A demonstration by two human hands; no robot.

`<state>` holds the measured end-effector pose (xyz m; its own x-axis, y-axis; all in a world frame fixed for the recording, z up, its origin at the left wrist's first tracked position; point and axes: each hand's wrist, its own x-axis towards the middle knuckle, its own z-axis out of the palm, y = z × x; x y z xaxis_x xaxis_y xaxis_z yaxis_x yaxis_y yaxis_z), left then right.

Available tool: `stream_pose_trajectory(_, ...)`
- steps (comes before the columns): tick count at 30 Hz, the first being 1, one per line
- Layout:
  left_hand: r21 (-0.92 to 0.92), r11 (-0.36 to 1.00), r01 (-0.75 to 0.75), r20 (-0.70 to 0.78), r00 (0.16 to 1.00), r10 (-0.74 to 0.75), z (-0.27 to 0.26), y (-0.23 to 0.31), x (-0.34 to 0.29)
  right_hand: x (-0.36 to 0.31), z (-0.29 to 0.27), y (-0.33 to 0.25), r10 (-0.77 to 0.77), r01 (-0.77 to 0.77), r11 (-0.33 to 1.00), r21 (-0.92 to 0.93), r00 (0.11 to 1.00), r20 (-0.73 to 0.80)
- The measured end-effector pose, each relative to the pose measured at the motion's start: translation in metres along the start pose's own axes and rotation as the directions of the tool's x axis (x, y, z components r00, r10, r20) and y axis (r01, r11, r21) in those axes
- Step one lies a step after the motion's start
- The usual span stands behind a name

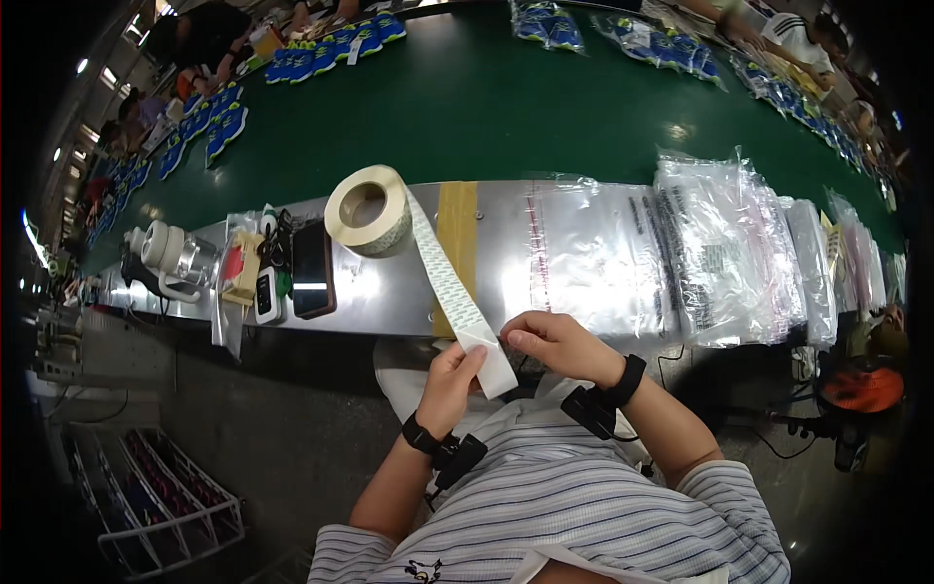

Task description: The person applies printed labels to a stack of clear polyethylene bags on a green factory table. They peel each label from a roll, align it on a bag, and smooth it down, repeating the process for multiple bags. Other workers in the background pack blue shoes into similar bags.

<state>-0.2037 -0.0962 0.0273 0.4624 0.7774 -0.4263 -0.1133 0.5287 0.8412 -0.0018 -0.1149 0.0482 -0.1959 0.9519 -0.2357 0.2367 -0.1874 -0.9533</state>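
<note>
A roll of white stickers (341, 216) lies on the metal shelf, and its printed strip (443, 273) runs off toward me past the shelf's edge. My left hand (450, 389) pinches the strip near its loose end, thumb on top. Just right of the strip is my right hand (569, 347), its fingers curled together in a pinch beside the strip's edge. Whatever sits between those fingertips, if anything, is too small to make out. The strip's end hangs below my left thumb.
Stacked clear plastic bags (725, 248) cover the shelf's right side. A dark phone (312, 268), a small white device (267, 294) and a clear jug (185, 258) stand at left. Blue shoes (336, 47) line the green belt (467, 107), with people beyond. A wire rack (161, 496) is lower left.
</note>
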Motion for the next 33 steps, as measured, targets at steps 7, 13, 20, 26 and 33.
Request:
stream_pose_trajectory(7, 0.354, 0.933, -0.063, 0.108, 0.994, 0.026, 0.019, 0.01, 0.002, 0.006, 0.013, 0.016, 0.177, -0.145, 0.782, 0.607, 0.984, 0.008)
stream_pose_trajectory(13, -0.211, 0.975, 0.069, 0.114, 0.992, -0.046, 0.005, 0.042, 0.037, -0.007, -0.004, 0.012, -0.042, 0.073, 0.957, 0.282, 0.992, -0.115)
stream_pose_trajectory(20, -0.318, 0.934, -0.163, -0.113, 0.985, 0.134, -0.048, 0.072, 0.1, -0.043, -0.026, -0.006, -0.249, 0.241, 0.965, -0.107, 0.966, -0.07)
stream_pose_trajectory(26, 0.715, 0.447, -0.537, 0.156, 0.746, 0.648, 0.027, 0.058, -0.017, -0.029, -0.019, 0.013, -0.197, 0.184, 0.97, -0.158, 0.978, -0.071)
stream_pose_trajectory(33, 0.766, 0.494, -0.41, 0.095, 0.833, 0.544, 0.062, 0.051, -0.03, -0.013, 0.008, -0.01, -0.399, 0.371, 0.913, -0.168, 0.898, -0.184)
